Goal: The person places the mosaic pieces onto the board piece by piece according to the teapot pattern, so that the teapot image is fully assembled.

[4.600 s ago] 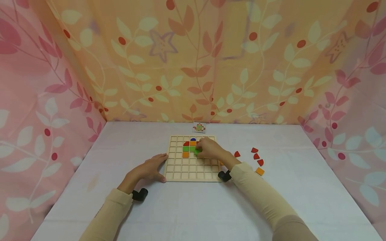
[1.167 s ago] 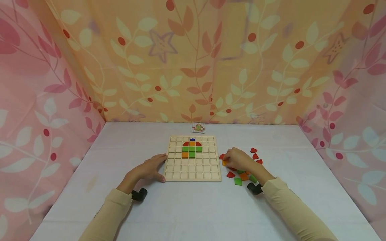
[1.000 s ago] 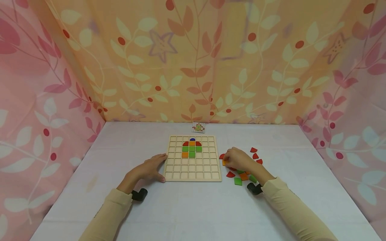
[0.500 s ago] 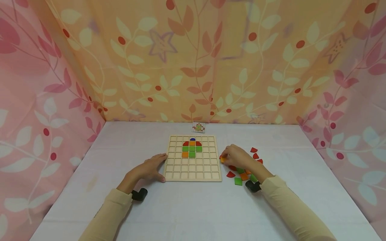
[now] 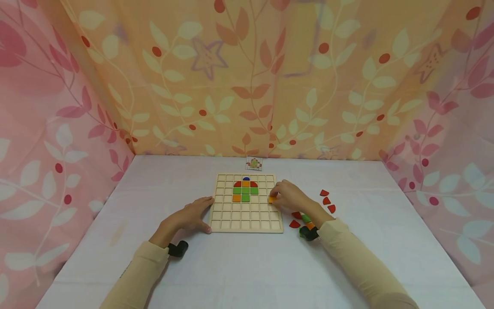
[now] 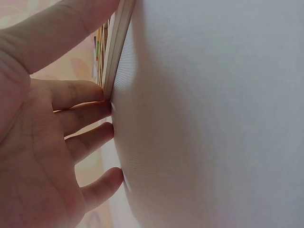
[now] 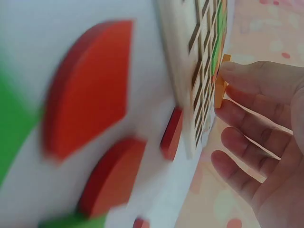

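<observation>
My right hand point(image 5: 290, 196) pinches an orange square tile point(image 5: 272, 200) between thumb and fingers, over the right side of the wooden grid board point(image 5: 227, 217). In the right wrist view the tile point(image 7: 219, 90) stands on edge in the fingertips, above the board's cells. My left hand point(image 5: 189, 217) lies spread at the board's left side, fingertips and thumb at its edge; the left wrist view shows fingers point(image 6: 85, 116) against that edge. Seated in the board are a blue half-round piece point(image 5: 246, 179), two red quarter-rounds point(image 5: 237, 184), green squares point(image 5: 245, 190) and two orange squares point(image 5: 236, 198).
Loose red quarter-rounds point(image 5: 326, 200) lie right of the board. Nearer, partly hidden by my right wrist, are more red pieces point(image 5: 295, 224), a green tile point(image 5: 306, 218) and an orange one point(image 5: 310, 225). Behind the board lies a small patterned card point(image 5: 254, 163).
The right hand has lifted the orange tile from among the loose pieces and carried it left over the board. Earlier, it set a green tile in. The left hand has stayed put.
</observation>
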The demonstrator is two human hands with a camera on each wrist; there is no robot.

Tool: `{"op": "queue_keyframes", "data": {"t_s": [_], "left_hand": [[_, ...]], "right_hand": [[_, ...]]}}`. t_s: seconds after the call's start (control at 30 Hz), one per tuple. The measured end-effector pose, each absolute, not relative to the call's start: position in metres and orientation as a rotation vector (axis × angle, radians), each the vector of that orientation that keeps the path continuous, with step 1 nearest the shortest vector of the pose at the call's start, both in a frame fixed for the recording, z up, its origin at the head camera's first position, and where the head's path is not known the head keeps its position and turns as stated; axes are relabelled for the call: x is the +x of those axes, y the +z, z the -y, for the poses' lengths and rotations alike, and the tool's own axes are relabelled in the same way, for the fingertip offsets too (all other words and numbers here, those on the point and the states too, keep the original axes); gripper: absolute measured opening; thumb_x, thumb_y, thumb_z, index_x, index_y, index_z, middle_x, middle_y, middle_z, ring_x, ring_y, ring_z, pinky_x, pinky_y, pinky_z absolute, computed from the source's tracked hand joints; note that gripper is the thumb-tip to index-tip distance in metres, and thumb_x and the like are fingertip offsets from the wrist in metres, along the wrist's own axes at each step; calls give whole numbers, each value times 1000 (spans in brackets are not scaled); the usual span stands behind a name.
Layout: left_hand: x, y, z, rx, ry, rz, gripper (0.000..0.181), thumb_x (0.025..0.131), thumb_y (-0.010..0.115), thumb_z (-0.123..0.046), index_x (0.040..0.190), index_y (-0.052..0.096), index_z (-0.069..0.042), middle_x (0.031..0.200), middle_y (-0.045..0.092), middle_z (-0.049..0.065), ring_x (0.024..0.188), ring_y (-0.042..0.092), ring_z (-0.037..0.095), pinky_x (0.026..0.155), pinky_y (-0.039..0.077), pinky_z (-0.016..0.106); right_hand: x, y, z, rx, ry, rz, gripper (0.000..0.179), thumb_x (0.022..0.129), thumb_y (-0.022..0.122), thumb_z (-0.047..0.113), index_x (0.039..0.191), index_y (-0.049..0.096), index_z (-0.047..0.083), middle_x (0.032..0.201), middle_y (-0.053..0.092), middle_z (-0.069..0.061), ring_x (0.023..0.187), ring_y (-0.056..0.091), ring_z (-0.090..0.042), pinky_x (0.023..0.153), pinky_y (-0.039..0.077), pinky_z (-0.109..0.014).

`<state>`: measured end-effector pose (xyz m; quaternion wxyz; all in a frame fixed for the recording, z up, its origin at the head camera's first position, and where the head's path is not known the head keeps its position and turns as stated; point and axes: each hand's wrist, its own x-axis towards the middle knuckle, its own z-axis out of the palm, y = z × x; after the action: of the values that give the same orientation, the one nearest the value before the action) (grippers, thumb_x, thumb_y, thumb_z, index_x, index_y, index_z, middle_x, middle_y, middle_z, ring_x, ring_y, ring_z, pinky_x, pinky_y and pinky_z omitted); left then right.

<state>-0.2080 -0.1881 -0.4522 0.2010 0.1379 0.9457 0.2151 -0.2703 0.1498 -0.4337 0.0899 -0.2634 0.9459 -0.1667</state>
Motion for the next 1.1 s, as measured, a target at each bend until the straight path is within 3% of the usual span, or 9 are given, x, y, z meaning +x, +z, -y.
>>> {"op": "queue_keyframes", "data": {"t_s": [0.33,1.1], "left_hand": [[-208,-454,188,367,613,-2637,100,73,85,-26,153,29,-6,161,24,14,149,19,38,118,19,61],[-210,-456,190,365,616,-2653,101,71,86,-27,153,30,-8,161,26,13,149,21,37,116,21,62]], "right_hand": [[-281,-437,-118,-924,-492,-2790,18,84,76,20,98,77,7,97,70,-4,90,56,-19,85,50,-34],[-284,-441,-94,-894,-455,-2786,18,84,76,18,100,77,9,99,69,-4,95,55,-19,90,50,-35]]}}
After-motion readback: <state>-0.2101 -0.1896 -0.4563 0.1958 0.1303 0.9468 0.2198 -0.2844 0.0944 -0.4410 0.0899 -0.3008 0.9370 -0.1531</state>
